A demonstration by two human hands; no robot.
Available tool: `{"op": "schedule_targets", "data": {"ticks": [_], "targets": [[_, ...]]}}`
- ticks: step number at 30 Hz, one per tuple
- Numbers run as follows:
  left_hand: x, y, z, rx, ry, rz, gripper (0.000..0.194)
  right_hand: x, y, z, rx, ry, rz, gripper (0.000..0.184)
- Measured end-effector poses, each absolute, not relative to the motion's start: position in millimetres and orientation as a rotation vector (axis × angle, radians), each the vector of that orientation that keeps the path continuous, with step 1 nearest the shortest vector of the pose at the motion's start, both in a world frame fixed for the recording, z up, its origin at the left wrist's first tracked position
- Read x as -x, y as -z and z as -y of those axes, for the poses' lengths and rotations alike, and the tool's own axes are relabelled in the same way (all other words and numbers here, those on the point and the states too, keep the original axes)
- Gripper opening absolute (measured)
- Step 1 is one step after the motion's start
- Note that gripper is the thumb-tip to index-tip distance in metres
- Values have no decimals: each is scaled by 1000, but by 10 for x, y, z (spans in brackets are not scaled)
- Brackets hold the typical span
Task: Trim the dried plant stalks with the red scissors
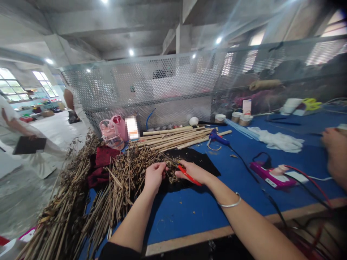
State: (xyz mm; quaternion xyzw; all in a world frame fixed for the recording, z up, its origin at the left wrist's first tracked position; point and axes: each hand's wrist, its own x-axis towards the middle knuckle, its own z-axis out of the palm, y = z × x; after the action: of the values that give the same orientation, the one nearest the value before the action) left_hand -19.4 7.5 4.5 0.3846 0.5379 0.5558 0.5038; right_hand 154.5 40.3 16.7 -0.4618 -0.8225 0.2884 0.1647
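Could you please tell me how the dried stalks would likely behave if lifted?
The dried stalks would probably stay fairly stiff, being straight and woody-looking. Their shrivelled tops look brittle and may crumble; being tangled, they might snag.

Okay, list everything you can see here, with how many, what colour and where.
Table: one, blue, under the work
Dried stalks: many, brown, left and centre
Dark red cloth: one, among the stalks
Black cloth: one, around the hands
Rods: several, tan, beyond black cloth
Glue gun: one, blue, by rods
Bag: one, pink, back left
Gloves: white, right, count unclear
Power strip: one, purple, right
Mesh screen: grey, behind
Scissors: one, red-handled, in right hand
Co-worker's hand: one, far right
Bracelet: one, silver, right wrist
Left hand: one, at stalks
Right hand: one, gripping scissors
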Motion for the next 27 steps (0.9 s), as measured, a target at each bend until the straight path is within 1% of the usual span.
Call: {"op": "schedule_targets", "data": {"ticks": [9, 19, 27], "targets": [[190, -43, -80, -922, -1368, -1279, 30, -1567, -173, -424, 1312, -812, 2373, 49], [191, -24, -87, -915, -1364, -1294, 30, -1624, -181, -442, 1269, -837, 2412, 48], [192, -33, -75, -1020, -1349, -1353, 28, -1666, -260, -419, 1226, -875, 2487, 48]]}}
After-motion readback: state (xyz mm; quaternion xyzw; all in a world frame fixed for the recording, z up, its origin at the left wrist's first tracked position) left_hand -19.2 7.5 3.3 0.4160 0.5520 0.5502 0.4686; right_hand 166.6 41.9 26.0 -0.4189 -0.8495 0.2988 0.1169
